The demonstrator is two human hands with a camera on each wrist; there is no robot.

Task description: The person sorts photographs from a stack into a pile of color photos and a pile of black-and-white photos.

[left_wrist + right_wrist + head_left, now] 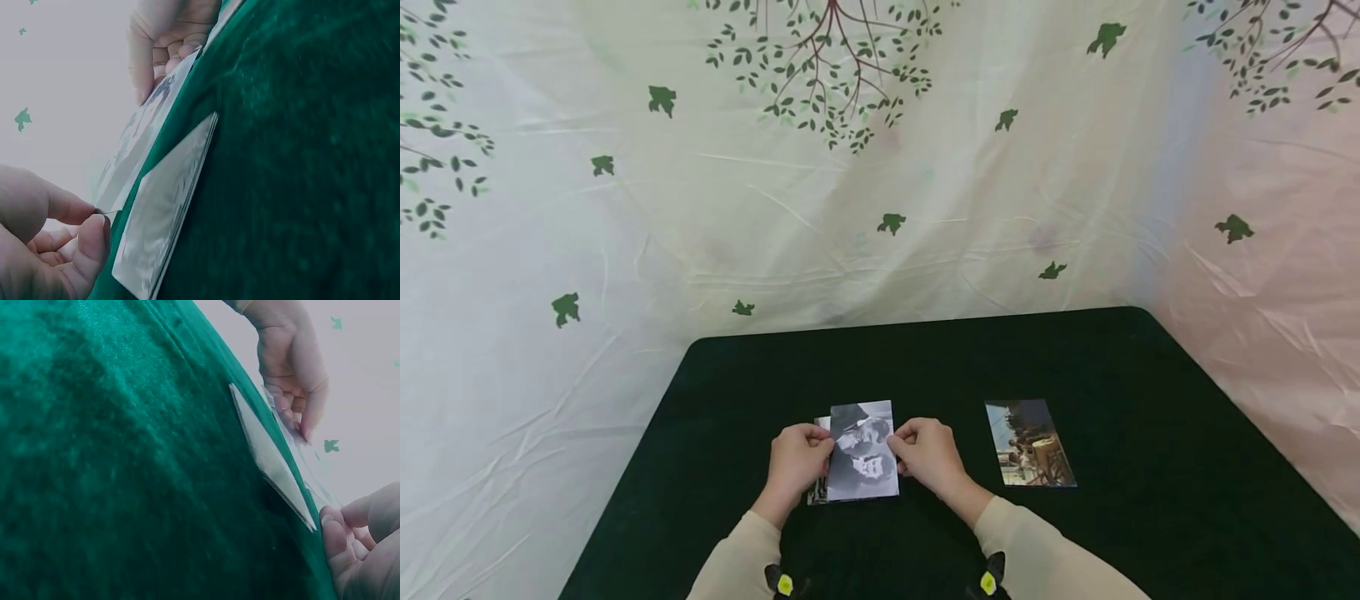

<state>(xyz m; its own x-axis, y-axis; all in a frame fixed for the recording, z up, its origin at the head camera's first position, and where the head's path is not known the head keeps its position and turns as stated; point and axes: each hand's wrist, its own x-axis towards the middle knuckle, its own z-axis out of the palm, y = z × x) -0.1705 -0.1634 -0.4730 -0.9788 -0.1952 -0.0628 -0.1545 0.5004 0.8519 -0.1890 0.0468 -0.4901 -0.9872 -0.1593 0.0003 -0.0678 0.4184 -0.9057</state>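
Note:
A black-and-white photo card (862, 450) is held up between both hands. My left hand (795, 462) pinches its left edge between thumb and fingers, and my right hand (931, 452) pinches the right edge. Below it, on the cloth, lies a small stack of photo cards (169, 206), mostly hidden by the held card in the head view. A gap separates the held card from that stack in both wrist views. To the right of my right hand, a colour photo card (1032, 443) lies flat, showing a large drum-like object and figures.
Dark green velvety cloth (925, 362) covers the table, which has rounded far corners. Behind it hangs a pale curtain (820, 192) printed with branches and green birds. Dark bands with a yellow mark sit on both sleeves.

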